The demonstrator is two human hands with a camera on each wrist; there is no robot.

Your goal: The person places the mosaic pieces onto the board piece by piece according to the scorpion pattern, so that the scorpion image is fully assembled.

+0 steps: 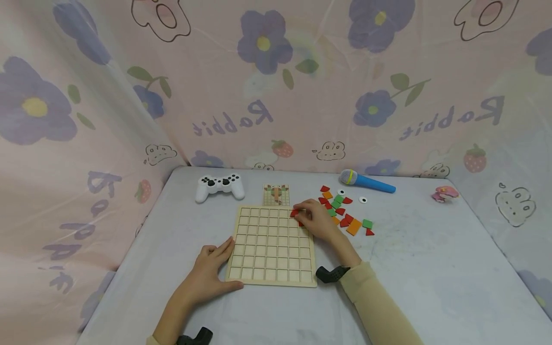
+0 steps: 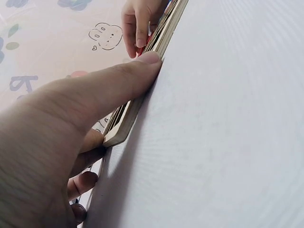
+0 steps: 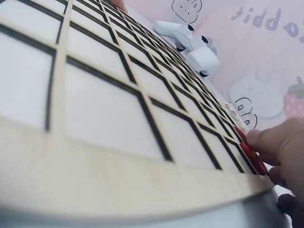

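Note:
A square wooden grid board (image 1: 270, 247) lies on the table. At its near left corner is my left hand (image 1: 211, 270), thumb along the near edge and fingers against the left side; the left wrist view shows the thumb (image 2: 118, 83) straight against the rim. My right hand (image 1: 316, 220) is over the far right corner, pinching a red piece (image 1: 294, 213) at its fingertips. Another red piece (image 3: 252, 159) sits beside it at the board's right edge, partly hidden by the fingers. Past the far edge lies a small pattern card (image 1: 276, 195).
Loose red, green and orange pieces (image 1: 354, 226) and white eye discs (image 1: 363, 200) are scattered right of the board. A blue toy microphone (image 1: 371, 183) and a pink hair clip (image 1: 445, 193) lie farther back. A white game controller (image 1: 220, 187) is at the back left.

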